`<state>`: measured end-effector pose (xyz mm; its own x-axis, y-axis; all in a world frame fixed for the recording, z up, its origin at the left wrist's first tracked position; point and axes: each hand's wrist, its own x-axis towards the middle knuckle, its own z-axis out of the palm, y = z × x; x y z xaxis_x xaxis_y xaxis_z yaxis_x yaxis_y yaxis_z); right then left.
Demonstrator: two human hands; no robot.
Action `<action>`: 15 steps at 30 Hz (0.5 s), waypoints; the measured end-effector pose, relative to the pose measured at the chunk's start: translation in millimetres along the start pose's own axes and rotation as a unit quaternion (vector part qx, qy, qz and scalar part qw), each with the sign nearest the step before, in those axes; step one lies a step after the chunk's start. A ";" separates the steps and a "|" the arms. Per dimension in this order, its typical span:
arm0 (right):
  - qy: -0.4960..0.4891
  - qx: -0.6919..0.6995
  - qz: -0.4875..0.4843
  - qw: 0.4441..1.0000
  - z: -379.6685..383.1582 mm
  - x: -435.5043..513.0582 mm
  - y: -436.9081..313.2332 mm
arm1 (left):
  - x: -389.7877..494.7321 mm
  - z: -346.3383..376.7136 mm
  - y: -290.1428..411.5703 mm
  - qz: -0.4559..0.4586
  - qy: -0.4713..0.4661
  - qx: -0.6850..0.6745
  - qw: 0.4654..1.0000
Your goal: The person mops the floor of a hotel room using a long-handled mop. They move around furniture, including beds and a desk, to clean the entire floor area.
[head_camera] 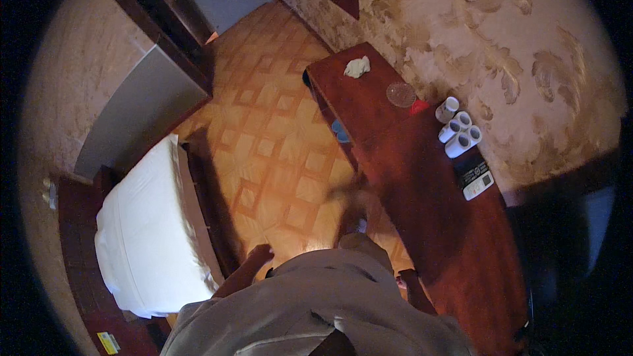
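My left hand (262,253) hangs low beside my body, near the bed's side, with its fingers curled in. I see nothing in it, but whether it is shut is unclear. My right hand (406,278) is down on the other side, close to the front edge of a long reddish wooden desk (395,168). Much of that hand is dark, so its grip is hidden. To my left lies a bed with a white sheet (148,227). Before me runs a parquet floor (277,143), with one foot (357,226) partly showing.
On the desk are a crumpled pale cloth (357,66), a clear glass dish (401,95), a red item (418,107), several white cylinders (460,133) and a black-and-white printed card (474,178). Blue round items (340,131) sit under it. A grey panel (148,104) stands beyond the bed.
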<state>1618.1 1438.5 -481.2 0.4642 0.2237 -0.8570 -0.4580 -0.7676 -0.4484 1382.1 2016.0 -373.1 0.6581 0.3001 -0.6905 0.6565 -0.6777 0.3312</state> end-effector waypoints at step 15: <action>0.149 0.268 0.082 0.948 51.0 -20.6 -96.0 | 260.5 -222.8 230.6 0.045 0.077 0.168 0.982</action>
<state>1613.8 1538.2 -433.4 0.5103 -0.1135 -0.8525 -0.8252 -0.3437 -0.4482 1787.1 2087.5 -333.3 0.7730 0.3084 -0.5544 0.4514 -0.8814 0.1391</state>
